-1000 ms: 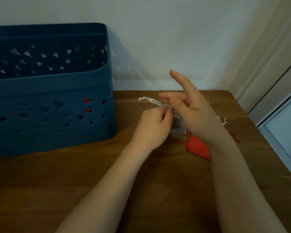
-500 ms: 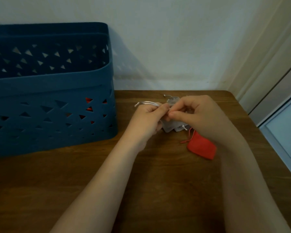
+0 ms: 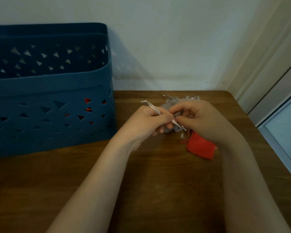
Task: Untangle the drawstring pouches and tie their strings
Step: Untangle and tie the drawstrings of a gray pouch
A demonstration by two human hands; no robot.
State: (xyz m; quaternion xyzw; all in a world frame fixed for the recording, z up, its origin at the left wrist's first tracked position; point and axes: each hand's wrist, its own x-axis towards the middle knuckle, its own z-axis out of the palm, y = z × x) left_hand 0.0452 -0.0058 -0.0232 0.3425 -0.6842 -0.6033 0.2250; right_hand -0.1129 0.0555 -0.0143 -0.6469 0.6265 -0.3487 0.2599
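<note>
Clearly both hands meet over the grey pouch [image 3: 169,106]: the left hand [image 3: 148,121] has its fingers clamped on the white drawstring [image 3: 155,110], and the right hand [image 3: 203,118] pinches the cord just beside them. Soft, light cloth and thin, slippery cord suggest gripping close to the knot. A red pouch [image 3: 201,147] lies on the surface just under the right fingers. Left of the fingers, the blue basket [image 3: 49,91] shows red cloth through its holes.

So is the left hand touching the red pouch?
Apart. The head view shows bare table between the left hand and the red pouch.
</note>
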